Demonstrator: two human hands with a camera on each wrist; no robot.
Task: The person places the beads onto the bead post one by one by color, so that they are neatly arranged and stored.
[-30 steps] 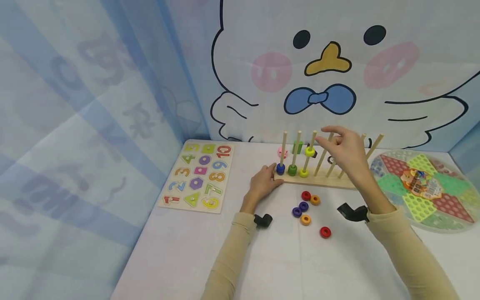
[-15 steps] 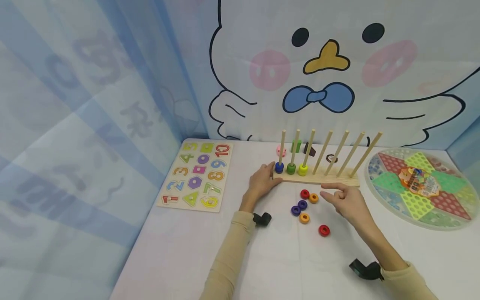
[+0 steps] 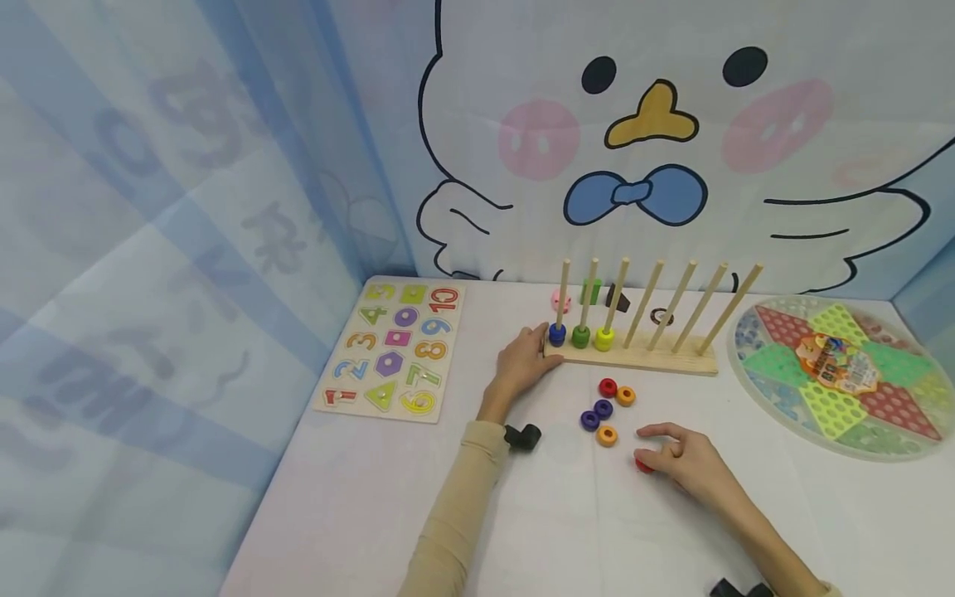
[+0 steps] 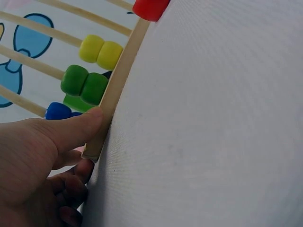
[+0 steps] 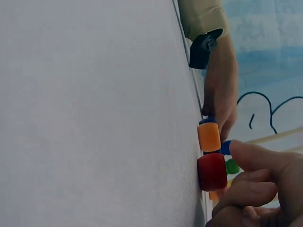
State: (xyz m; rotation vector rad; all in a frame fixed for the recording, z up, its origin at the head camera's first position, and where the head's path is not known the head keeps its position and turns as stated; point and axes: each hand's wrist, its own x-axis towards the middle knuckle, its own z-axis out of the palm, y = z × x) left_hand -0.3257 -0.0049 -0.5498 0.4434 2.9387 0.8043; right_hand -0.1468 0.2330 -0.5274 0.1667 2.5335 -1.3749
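Note:
My left hand (image 3: 520,363) grips the left end of a wooden peg stand (image 3: 634,356), its thumb (image 4: 78,127) pressed along the front of the base. Blue beads (image 3: 557,335), green beads (image 3: 581,337) and yellow beads (image 3: 604,338) sit low on the three left pegs. The other pegs are bare. Down on the white table, my right hand (image 3: 690,464) reaches over a red bead (image 5: 213,172), thumb tip right at it and index finger held apart. The hand partly hides this bead in the head view.
Between the hands lie another red bead (image 3: 608,387), two orange beads (image 3: 625,396) and two purple beads (image 3: 589,419). A number puzzle board (image 3: 391,352) lies left, a round star-patterned game board (image 3: 843,373) right. Small pieces, including a green block (image 3: 592,291), lie behind the stand.
A yellow bead has dropped down its peg onto the lower one. My right hand has come down from the peg tops to the red bead. The left hand stays on the stand.

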